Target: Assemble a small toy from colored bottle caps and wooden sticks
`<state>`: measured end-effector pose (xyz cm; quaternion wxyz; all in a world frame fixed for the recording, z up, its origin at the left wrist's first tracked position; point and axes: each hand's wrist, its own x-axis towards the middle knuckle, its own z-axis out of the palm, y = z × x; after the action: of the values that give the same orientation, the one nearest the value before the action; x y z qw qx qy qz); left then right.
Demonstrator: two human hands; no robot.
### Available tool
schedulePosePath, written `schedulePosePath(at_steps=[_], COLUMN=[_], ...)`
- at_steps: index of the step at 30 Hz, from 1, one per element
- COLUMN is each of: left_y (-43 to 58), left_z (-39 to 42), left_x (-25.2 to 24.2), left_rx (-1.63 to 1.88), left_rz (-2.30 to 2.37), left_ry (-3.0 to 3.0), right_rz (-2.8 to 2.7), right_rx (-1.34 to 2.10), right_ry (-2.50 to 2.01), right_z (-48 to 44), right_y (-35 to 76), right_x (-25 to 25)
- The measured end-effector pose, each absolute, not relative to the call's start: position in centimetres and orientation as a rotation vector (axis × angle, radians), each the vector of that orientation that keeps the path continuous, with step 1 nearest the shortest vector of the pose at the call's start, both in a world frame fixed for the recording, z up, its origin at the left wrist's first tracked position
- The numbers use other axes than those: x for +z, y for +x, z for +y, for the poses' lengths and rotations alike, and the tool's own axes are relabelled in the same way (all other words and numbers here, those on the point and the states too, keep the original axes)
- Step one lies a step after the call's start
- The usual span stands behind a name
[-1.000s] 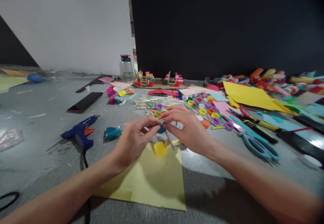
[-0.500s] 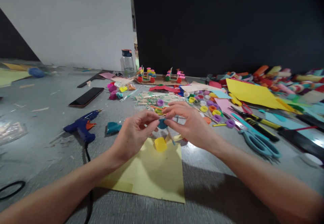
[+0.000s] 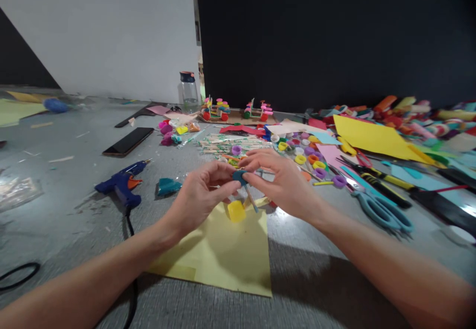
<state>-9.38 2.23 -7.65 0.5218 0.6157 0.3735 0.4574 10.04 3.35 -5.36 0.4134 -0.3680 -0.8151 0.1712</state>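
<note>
A small flattened piece of blue modelling clay (image 3: 239,176) is pinched between the fingertips of my left hand (image 3: 199,192) and my right hand (image 3: 280,183). Both hands are closed on it, just above the far edge of a yellow sheet of paper (image 3: 230,259). Below the clay, a thin stick with a bluish end (image 3: 252,200) slants down; whether it touches the clay I cannot tell. Beneath my fingers sits a yellow block (image 3: 236,211), with other parts behind it partly hidden. To the left of my left hand lies a blue-green lump in a clear wrapper (image 3: 168,186).
A blue glue gun (image 3: 121,183) with a black cord and a phone (image 3: 128,141) lie left. Coloured rings (image 3: 316,165), scissors (image 3: 381,210) and pliers (image 3: 386,188) spread to the right. Farther back are stick bundles (image 3: 215,143), two small wheeled models (image 3: 215,110) and a water bottle (image 3: 189,91).
My left thumb has slid right and down along the lower edge of the blue clay, which now appears tilted and smaller. The hands otherwise stay in place.
</note>
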Motion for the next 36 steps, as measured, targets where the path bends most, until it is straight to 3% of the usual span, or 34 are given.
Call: schedulePosePath(at_steps=[10,36], left_y=[-9.45,-9.27], left_z=[2.14,1.84], left_x=[-7.23,-7.62], left_rx=[0.887,0.998], left_rz=[0.896,0.914], left_ry=[1.466,1.497], right_rz=[-2.007,-2.075], right_rx=[0.485,0.454], right_ry=[-0.944,-0.875], right_z=[2.86,3.0], right_y=[9.72,9.89], right_x=[-5.09,-5.08])
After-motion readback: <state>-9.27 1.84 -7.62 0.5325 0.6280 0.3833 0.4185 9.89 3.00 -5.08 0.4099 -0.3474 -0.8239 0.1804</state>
